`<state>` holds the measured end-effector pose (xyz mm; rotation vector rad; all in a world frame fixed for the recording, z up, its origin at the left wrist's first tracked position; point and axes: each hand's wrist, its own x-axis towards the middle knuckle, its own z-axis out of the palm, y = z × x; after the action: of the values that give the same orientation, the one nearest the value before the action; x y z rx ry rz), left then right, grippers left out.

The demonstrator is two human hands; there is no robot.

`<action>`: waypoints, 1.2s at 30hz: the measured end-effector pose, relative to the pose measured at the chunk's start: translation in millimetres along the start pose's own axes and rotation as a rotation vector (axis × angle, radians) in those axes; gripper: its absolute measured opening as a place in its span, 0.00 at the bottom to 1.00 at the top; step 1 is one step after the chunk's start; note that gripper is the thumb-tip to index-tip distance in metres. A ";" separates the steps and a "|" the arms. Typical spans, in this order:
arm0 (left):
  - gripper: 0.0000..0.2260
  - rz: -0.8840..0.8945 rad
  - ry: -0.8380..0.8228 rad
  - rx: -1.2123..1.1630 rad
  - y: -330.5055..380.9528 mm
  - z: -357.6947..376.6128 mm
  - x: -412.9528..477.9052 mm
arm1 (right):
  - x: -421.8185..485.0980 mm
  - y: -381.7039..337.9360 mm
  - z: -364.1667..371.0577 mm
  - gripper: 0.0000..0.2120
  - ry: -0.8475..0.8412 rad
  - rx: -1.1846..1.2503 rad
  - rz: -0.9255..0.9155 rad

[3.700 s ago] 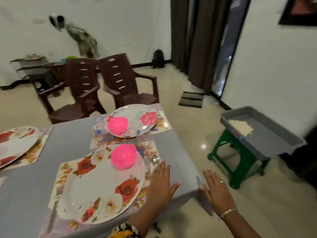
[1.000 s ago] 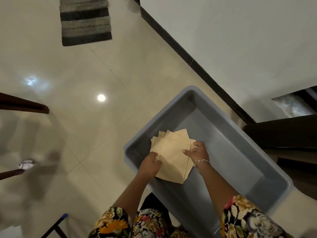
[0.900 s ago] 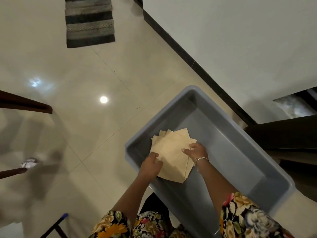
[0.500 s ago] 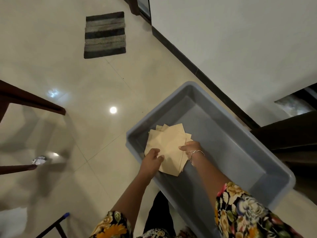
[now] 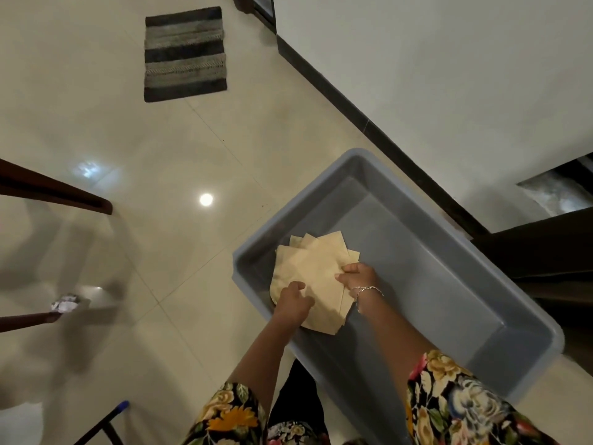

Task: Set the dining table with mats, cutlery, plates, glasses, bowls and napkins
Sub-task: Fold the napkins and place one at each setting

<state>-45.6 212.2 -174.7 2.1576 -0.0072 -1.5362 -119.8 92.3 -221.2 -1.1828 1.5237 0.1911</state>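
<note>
Both arms reached down into grey tub (image 5: 433,284). Left hand (image 5: 293,300) gripped napkins (image 5: 316,264) at near-left edge, fingers curled. Right hand (image 5: 357,276) pinched right edge, fingers bent. One tub, one fanned stack, at least four beige sheets. Stack lay under fingers, at tub's left end.

floral sleeves (image 5: 455,399) (black ground), silver bracelet (image 5: 365,290)
</note>
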 end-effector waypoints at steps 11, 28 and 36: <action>0.15 -0.099 -0.053 -0.159 5.0 -17.8 8.5 | -23.9 -12.8 21.4 0.22 0.108 0.011 -0.036; 0.09 0.333 0.014 -0.684 -15.5 -35.9 -185.3 | -273.4 -95.8 -116.0 0.08 -0.012 -0.005 -0.842; 0.31 0.473 -0.228 -1.353 -69.0 23.8 -334.3 | -434.8 -42.5 -158.7 0.23 -0.578 0.236 -0.861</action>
<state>-208.2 357.0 89.2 0.8189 0.3222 -0.9721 -255.4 208.3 208.0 -1.3371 0.4473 -0.2103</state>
